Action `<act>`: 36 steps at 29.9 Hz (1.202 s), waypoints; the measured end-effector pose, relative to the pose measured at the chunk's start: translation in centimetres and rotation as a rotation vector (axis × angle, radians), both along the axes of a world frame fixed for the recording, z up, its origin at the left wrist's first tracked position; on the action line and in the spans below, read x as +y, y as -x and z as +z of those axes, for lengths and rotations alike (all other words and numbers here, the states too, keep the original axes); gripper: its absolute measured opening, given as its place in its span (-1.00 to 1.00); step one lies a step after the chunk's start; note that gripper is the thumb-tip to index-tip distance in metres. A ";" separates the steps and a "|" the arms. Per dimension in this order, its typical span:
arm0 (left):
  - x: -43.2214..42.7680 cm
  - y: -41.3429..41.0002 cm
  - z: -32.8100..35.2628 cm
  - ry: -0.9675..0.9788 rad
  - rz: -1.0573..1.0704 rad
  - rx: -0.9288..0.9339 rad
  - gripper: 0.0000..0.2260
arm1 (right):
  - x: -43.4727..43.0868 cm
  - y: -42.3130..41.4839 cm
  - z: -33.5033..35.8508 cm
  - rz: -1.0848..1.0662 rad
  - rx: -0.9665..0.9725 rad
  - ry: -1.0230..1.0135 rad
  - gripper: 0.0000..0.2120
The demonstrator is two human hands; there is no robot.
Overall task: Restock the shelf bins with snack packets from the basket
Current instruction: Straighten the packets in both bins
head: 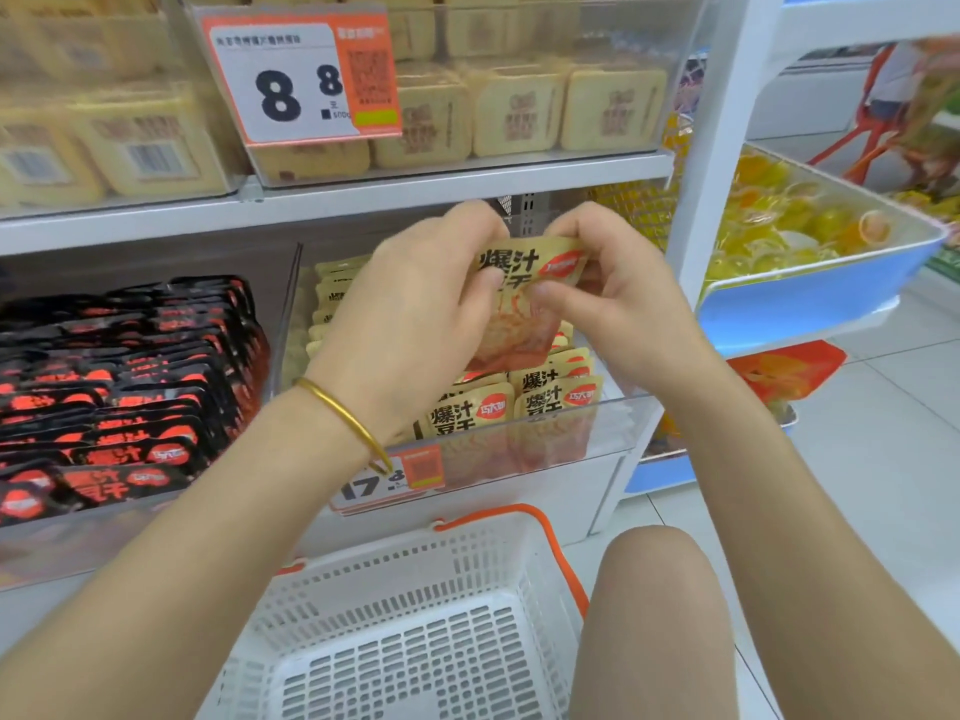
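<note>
Both hands hold a small stack of yellow snack packets (519, 298) above the clear shelf bin (545, 433). The left hand (415, 304) pinches the stack's left edge, thumb on the printed face, and the right hand (608, 288) pinches its right edge, fingers curled over the top corner.

The likeliest trouble is the stack fanning apart. The packets look slick, and they are held only at the edges, so if either pinch eases before the stack stands in the bin, the lower packets could slide out and drop into the bin askew or over its front wall. Just below the grip, upright rows of the same yellow packets (556, 402) already fill the front of the bin, so a careless push down could bend them or tip them forward. The shelf edge (363, 200) sits close above the knuckles and leaves little room to lift and reposition.

To the left of the grip, past a clear divider (285, 324), the neighbouring bin holds black and red packets (130, 366); a stray yellow packet could land there. Well below the hands, the white basket (415, 615) with orange handles shows only bare mesh in the part visible, so this may be the last handful. A gold bangle (348, 418) rides the left wrist near the bin's front price tag (389, 480) and could catch it. The person's knee (660, 589) is beside the basket.
</note>
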State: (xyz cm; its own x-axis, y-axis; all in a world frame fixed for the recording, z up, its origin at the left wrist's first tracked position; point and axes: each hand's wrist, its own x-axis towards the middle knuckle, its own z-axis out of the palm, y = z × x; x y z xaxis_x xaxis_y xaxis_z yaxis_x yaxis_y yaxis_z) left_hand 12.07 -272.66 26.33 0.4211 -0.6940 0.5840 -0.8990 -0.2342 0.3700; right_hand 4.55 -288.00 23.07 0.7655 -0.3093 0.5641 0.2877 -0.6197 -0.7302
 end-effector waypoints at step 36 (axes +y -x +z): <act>-5.9 1.8 -6.4 -0.067 -0.067 -0.063 -0.91 | -4.7 3.6 -5.9 -0.044 0.201 -0.136 -0.74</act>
State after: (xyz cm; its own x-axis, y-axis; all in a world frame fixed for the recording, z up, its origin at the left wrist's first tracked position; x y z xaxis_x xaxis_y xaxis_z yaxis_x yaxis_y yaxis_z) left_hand 10.24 -278.60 19.93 0.3365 -0.7576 0.5592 -0.9344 -0.1951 0.2979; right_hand 0.91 -292.71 17.14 0.8426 -0.4075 0.3522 0.1028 -0.5201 -0.8479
